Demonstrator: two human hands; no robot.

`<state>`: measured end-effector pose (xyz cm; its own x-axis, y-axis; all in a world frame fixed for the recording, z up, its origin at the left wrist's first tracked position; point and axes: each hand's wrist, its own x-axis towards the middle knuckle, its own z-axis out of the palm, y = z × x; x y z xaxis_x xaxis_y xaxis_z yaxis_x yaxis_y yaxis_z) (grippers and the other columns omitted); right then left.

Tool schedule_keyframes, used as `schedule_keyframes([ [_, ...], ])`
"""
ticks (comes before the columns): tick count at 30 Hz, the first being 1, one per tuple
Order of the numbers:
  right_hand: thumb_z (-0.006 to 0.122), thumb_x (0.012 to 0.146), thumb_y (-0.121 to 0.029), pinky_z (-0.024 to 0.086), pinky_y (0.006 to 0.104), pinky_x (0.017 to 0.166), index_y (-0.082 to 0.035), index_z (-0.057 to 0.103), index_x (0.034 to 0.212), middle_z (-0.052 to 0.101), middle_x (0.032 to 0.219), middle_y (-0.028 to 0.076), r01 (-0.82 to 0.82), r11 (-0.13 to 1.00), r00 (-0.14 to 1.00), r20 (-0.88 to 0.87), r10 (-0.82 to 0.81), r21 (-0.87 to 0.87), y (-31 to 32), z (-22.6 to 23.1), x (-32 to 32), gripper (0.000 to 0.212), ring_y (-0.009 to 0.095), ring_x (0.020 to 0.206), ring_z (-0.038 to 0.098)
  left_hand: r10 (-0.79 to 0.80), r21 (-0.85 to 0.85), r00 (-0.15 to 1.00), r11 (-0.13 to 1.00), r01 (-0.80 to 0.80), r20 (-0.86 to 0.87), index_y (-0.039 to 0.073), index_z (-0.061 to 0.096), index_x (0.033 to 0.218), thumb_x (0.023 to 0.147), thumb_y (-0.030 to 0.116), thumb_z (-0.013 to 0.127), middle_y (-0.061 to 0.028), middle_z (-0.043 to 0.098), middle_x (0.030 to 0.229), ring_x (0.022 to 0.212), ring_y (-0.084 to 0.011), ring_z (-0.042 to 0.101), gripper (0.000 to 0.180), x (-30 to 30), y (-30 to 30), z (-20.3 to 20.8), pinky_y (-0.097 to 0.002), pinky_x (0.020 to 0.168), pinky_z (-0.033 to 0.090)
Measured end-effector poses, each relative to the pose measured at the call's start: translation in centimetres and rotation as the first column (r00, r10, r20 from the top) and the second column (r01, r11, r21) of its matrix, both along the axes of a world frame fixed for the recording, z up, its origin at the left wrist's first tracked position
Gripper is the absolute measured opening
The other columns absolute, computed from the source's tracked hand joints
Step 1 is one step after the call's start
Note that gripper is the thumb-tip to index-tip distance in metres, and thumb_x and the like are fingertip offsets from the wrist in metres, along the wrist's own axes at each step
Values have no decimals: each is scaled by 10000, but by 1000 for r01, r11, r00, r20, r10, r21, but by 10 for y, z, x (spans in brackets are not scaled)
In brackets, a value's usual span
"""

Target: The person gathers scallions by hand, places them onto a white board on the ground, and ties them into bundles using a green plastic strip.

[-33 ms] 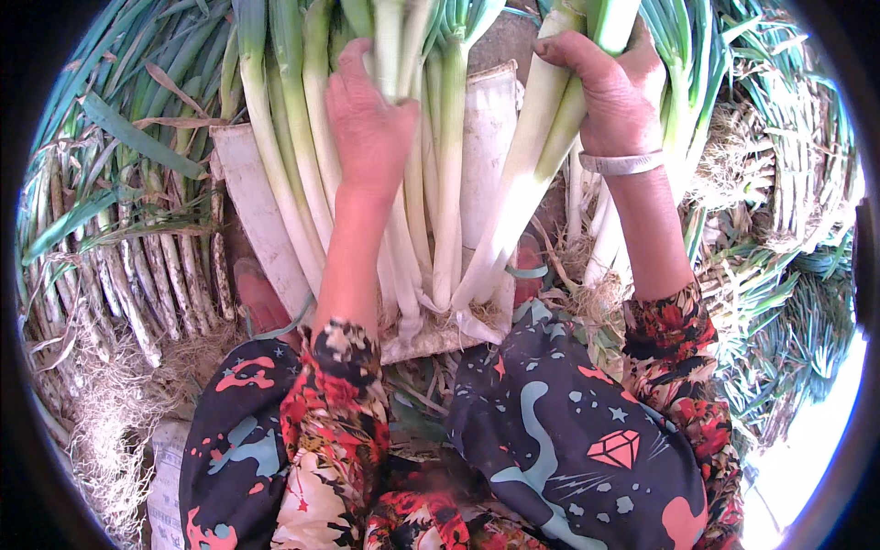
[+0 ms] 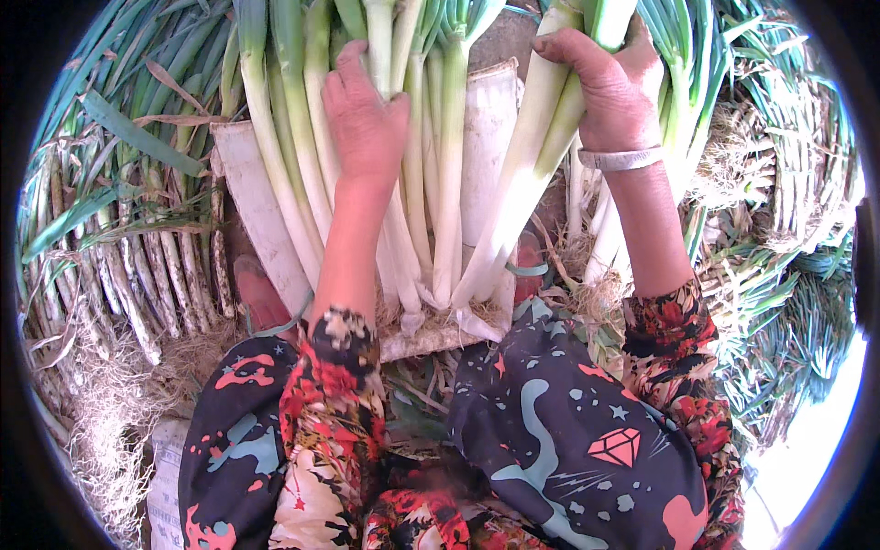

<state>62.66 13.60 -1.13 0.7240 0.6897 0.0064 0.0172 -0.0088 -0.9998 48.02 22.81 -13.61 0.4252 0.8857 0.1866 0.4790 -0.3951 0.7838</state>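
My left hand (image 2: 365, 124) is closed around a pale stalk of the green onions (image 2: 449, 174), its thumb to the right and its fingers partly hidden. The onions stand fanned out, white root ends toward me and green tops away. My right hand (image 2: 619, 96) grips a pair of thick green onions (image 2: 527, 165), thumb across the front one, their white ends slanting down to the left. A pale band circles that wrist. Under the onions lies a dirty white board (image 2: 486, 119), its near edge between my feet.
Unpeeled onions (image 2: 137, 266) with dry brown skins and tangled roots (image 2: 119, 431) lie piled at the left. More bundles (image 2: 797, 165) are stacked at the right. My feet (image 2: 261, 293) flank the board, and my patterned trouser knees (image 2: 587, 431) are close to its near edge.
My left hand has shifted slightly to the left, and the stalk in it has moved left too. My right hand stays almost where it was.
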Motion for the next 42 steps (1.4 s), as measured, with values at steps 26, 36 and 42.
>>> schedule_keyframes([
  [26, 619, 647, 59, 508, 282, 594, 4, 618, 733, 616, 703, 92, -322, 945, 899, -329, 289, -50, 46, 22, 42, 102, 178, 604, 586, -328, -667, 943, 716, 207, -59, -44, 407, 950, 748, 102, 670, -322, 549, 904, 876, -476, 547, 362, -37, -120, -15, -484, 770, 445],
  [36, 696, 587, -87, 494, 333, 623, 78, 592, 897, 625, 789, 142, 24, 906, 997, 74, 9, -423, 59, -88, 30, 366, 229, 659, 598, -304, -581, 945, 751, 314, 119, -8, 525, 982, 894, 124, 479, -124, 588, 884, 810, -228, 567, 165, -52, -135, -34, -343, 764, 462],
  [42, 672, 609, -163, 470, 432, 777, 102, 517, 977, 600, 868, 284, 246, 881, 703, 700, 126, -405, 65, -130, 35, 479, 421, 844, 583, -206, -749, 973, 626, 216, 109, -28, 536, 1080, 901, 124, 490, -147, 626, 912, 813, -190, 582, 240, -53, -132, -27, -296, 770, 462],
])
